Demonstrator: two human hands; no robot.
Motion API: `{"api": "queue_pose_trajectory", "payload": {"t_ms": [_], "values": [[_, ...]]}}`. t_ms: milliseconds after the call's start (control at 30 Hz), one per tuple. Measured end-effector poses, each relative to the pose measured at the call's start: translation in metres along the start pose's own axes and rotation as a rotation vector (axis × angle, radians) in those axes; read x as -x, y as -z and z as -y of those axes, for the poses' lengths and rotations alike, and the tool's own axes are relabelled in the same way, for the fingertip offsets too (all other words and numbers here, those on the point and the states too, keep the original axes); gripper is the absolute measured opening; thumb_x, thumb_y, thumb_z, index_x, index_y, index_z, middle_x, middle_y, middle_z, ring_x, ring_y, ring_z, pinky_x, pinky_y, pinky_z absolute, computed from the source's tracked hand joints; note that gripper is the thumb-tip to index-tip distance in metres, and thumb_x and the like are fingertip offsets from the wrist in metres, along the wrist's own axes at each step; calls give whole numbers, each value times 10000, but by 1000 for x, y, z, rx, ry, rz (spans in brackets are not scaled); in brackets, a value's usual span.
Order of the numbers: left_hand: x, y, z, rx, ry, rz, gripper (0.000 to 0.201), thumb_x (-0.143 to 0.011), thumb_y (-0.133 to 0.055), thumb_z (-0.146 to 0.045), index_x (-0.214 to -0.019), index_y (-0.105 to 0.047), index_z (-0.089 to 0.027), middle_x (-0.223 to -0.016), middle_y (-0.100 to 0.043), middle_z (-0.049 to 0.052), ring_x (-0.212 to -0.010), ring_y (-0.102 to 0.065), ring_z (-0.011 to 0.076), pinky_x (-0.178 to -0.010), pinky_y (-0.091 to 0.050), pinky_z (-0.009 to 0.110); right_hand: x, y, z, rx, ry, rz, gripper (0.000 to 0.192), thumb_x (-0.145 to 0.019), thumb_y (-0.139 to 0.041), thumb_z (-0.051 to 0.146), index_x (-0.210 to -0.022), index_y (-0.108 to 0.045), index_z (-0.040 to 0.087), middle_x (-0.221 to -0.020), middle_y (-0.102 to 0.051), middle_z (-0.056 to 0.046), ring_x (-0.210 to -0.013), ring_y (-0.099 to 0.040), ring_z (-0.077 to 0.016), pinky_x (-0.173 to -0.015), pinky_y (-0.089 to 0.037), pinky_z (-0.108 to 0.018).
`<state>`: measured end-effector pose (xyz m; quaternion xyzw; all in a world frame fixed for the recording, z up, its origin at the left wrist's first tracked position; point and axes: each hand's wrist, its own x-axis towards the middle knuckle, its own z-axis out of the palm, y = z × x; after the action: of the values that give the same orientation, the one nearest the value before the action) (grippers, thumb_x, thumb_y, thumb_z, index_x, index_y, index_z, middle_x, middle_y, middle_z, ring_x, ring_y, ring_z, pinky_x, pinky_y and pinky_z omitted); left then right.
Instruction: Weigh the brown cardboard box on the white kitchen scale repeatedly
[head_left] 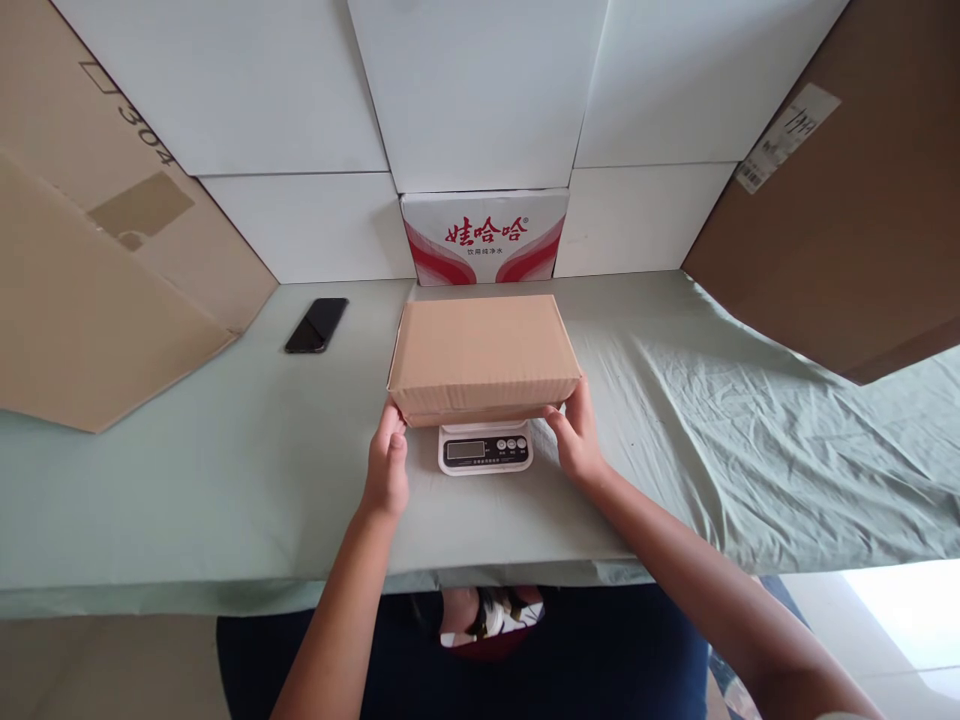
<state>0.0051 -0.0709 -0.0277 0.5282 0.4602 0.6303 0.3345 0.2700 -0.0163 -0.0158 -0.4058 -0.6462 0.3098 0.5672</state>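
Note:
A closed brown cardboard box (486, 345) is held level between my two hands in the middle of the table. My left hand (387, 465) grips its near left lower corner, thumb at the front and fingers partly hidden under the side. On the near right corner, my right hand (576, 435) has its thumb against the lower front edge, the other fingers behind the side. Below the box, a white kitchen scale (486, 449) shows only its front panel, with a display and several round buttons. Whether the box rests on the scale or hangs just above it, I cannot tell.
A black phone (317, 325) lies to the left on the green tablecloth (187, 480). Behind stands a red-and-white carton (486, 237) among white panels. Large cardboard sheets flank the table at left (112, 290) and right (847, 220). The cloth is wrinkled at right.

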Motion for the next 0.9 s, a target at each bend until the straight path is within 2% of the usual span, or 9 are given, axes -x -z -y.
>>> {"api": "queue_pose_trajectory", "payload": {"t_ms": [167,300,467,667,900], "values": [[-4,0,5,13,-14,-23,865,-915,-443,-818,-1526,-536,-211,-1558,-591,172,-1517,-492,369,-1218,-442,487,-1,-1,-2,-35,-18,12,680,-942,-564,605,-1553,-408,349,-1538,-482,-129,-1436,-450,-377,-1148,-446,-652],[-7,-1,6,24,-11,-61,883,-893,-452,-842,-1507,-561,-218,-1558,-596,172,-1502,-513,372,-1207,-454,487,-2,-1,-2,-40,-14,19,682,-941,-552,580,-1565,-387,358,-1575,-447,-116,-1465,-428,-366,-1172,-431,-620],[-5,-1,6,32,14,-72,880,-895,-454,-837,-1502,-567,-209,-1553,-600,178,-1510,-506,369,-1207,-458,487,-3,-2,-4,-39,-20,9,661,-941,-554,534,-1557,-400,349,-1563,-460,-116,-1462,-430,-360,-1173,-430,-607],[-1,-2,4,31,21,-42,872,-912,-445,-822,-1514,-560,-202,-1558,-598,178,-1527,-484,366,-1240,-422,493,-4,-2,-9,-44,-16,-17,583,-927,-582,544,-1452,-501,303,-1455,-534,-116,-1365,-491,-348,-1159,-428,-600],[1,-2,5,16,23,-49,852,-924,-433,-811,-1509,-568,-206,-1547,-610,170,-1526,-487,364,-1212,-456,482,-5,-2,-8,-39,-19,-21,554,-921,-586,555,-1407,-524,296,-1414,-546,-116,-1323,-499,-342,-1141,-416,-594]]}}
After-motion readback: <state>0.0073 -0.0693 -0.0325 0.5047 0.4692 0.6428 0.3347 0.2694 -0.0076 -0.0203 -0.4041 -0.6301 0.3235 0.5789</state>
